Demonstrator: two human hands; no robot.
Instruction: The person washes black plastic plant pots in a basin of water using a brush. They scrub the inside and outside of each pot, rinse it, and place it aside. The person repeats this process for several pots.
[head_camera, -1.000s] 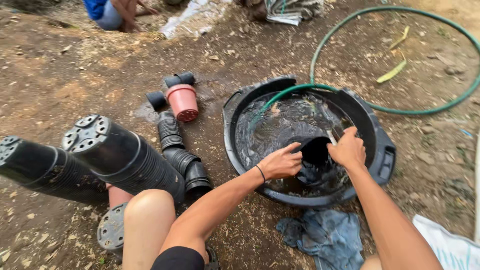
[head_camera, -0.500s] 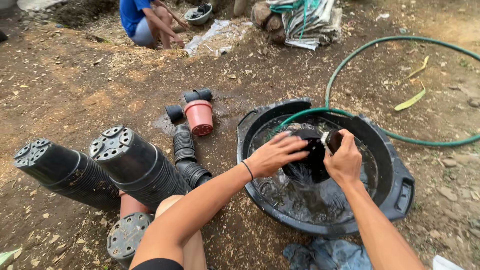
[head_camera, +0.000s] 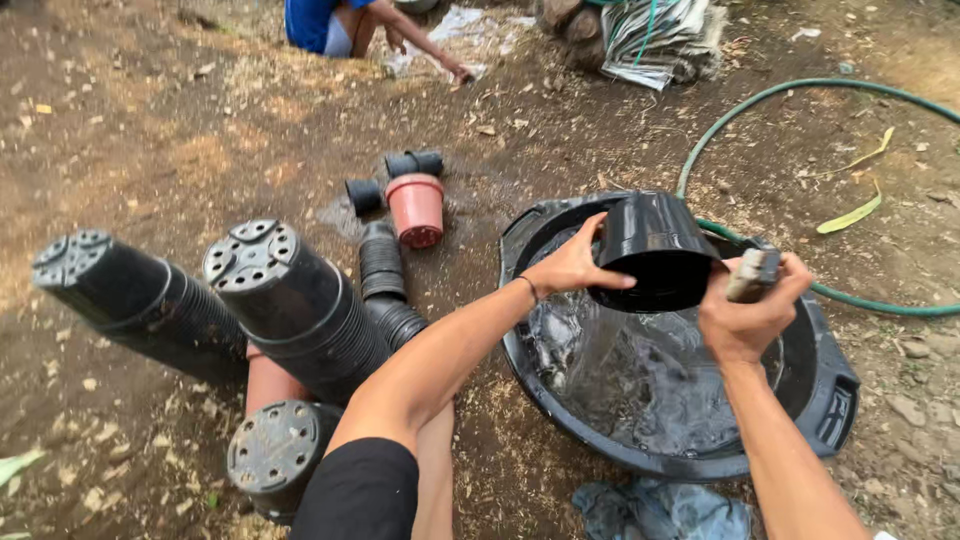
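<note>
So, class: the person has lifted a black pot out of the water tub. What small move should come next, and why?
Probably tip the black pot further over the tub to drain: the left hand holds it tilted above the water, which streams down, while the right hand holds a small brush.

we can't really make out the small thing in our right hand (head_camera: 748, 312), another person (head_camera: 345, 22) chopped off up top, blue cloth (head_camera: 660, 508) cut by the bottom edge, green hose (head_camera: 800, 95) running off right
</note>
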